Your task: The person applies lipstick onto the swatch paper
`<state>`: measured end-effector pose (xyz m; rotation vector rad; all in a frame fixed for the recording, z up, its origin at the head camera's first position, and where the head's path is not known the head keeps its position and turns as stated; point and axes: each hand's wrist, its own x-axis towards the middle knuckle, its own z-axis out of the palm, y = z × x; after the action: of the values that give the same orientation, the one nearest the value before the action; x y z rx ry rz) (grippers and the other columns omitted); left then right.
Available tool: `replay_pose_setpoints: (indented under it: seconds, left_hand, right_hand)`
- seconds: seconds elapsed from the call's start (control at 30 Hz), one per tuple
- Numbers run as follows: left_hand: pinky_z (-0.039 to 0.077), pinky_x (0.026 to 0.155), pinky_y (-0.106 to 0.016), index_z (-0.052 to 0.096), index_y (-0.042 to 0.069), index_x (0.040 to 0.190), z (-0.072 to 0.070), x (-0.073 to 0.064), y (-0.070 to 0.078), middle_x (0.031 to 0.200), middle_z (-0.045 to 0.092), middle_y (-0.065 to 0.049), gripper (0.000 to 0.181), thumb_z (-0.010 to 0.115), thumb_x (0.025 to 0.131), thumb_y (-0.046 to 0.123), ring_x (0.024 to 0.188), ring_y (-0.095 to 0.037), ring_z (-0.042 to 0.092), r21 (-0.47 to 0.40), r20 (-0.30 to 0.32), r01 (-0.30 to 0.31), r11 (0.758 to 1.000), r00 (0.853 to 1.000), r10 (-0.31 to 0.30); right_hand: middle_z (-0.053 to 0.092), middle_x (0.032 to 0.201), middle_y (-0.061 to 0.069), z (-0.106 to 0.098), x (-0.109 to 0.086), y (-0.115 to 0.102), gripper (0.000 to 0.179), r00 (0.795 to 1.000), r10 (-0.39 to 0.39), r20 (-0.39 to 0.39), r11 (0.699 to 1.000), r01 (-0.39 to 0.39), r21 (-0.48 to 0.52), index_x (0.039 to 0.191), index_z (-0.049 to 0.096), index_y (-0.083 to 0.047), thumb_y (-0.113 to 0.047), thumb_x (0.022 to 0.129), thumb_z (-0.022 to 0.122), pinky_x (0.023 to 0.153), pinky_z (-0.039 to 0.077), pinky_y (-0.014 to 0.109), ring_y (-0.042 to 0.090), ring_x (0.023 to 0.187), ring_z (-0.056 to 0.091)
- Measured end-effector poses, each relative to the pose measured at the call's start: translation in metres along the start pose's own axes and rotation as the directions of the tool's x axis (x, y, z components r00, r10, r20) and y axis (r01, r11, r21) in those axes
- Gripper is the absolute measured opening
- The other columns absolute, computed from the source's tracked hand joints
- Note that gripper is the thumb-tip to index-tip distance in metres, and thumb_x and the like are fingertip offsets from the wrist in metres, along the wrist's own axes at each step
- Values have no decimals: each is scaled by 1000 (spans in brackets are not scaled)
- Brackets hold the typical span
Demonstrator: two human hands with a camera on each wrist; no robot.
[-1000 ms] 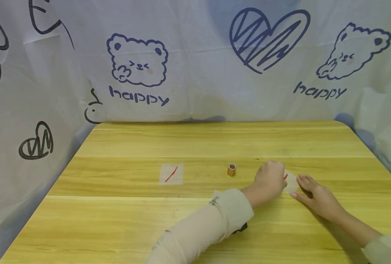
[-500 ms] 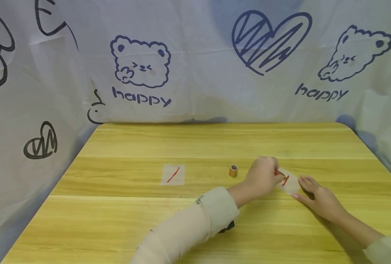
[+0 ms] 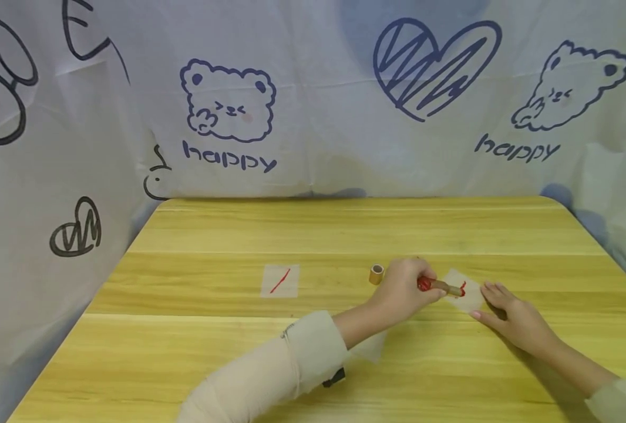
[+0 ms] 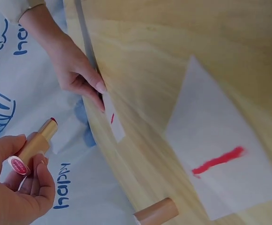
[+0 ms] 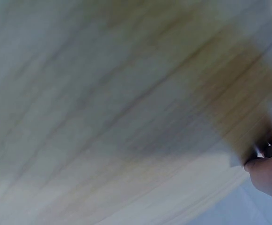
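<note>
My left hand (image 3: 404, 289) pinches a lipstick (image 4: 35, 147) with a gold tube and red tip. From the head camera, the tip overlaps a small white paper (image 3: 467, 303) bearing a red mark; in the left wrist view it shows raised, apart from the paper. My right hand (image 3: 521, 320) rests at that paper's right edge, thumb and fingers spread and nearly straight. Beyond my left hand stands the lipstick's gold cap (image 3: 376, 274). Another paper (image 4: 210, 117) with a red stroke lies in the left wrist view's foreground. Mostly bare tabletop fills the right wrist view, my fingertips at its edge.
A further white paper (image 3: 279, 288) with a red slash lies left of the cap on the wooden table (image 3: 186, 352). My left sleeve partly covers one sheet (image 3: 371, 348). Behind the table hangs a white cloth (image 3: 318, 147) with drawings.
My left hand has drawn leftward and turned, bringing the lipstick into plain sight. A sheet now shows beside my left sleeve. My right hand keeps its place; the view has shifted slightly.
</note>
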<state>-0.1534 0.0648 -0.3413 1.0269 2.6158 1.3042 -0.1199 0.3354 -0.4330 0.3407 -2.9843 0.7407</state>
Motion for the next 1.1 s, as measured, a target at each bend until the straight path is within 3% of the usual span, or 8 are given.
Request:
replay_pose_setpoints:
  seconds: [0.27, 0.43, 0.7, 0.9, 1.1]
  left_hand:
    - [46, 59, -9, 73, -9, 96, -1, -17, -15, 89, 75, -20, 12, 81, 89, -3, 65, 0, 53, -198, -50, 12, 980, 999, -22]
    - [48, 62, -10, 72, -11, 98, -5, -27, -29, 90, 74, -23, 16, 81, 89, -3, 68, 1, 54, -273, -55, 11, 962, 998, -27]
    - [47, 63, -8, 72, -14, 100, -11, -41, -48, 94, 72, -26, 20, 82, 87, -3, 68, 8, 50, -349, -72, 29, 937, 996, -57]
    - [47, 63, -9, 71, -16, 99, -16, -50, -59, 92, 71, -28, 18, 80, 88, -5, 68, 7, 52, -396, -87, 34, 918, 993, -74]
    - [49, 63, -10, 71, -15, 99, -21, -57, -69, 91, 72, -26, 17, 80, 88, -4, 68, 6, 54, -396, -88, 50, 917, 992, -91]
  right_hand:
    - [44, 142, 47, 1, 0, 3, 68, 1000, -16, -23, 1000, 16, -19, 135, 50, 25, -21, 95, 78, 100, 40, 76, 68, 130, 41]
    - [43, 143, 46, 0, 1, 2, 68, 1000, 4, -2, 1000, -4, -24, 136, 49, 25, -21, 95, 77, 102, 39, 76, 67, 132, 40]
    - [41, 144, 47, -3, 3, 0, 69, 1000, 17, 26, 999, -16, -38, 136, 47, 26, -21, 96, 77, 103, 38, 76, 67, 133, 39]
    - [43, 143, 47, -3, 4, 0, 68, 1000, 11, 26, 999, -10, -48, 135, 48, 26, -21, 95, 77, 103, 39, 75, 67, 132, 40]
    - [44, 142, 47, -4, 5, -2, 68, 1000, 8, 23, 998, -7, -56, 134, 50, 26, -21, 95, 78, 102, 40, 75, 67, 131, 41]
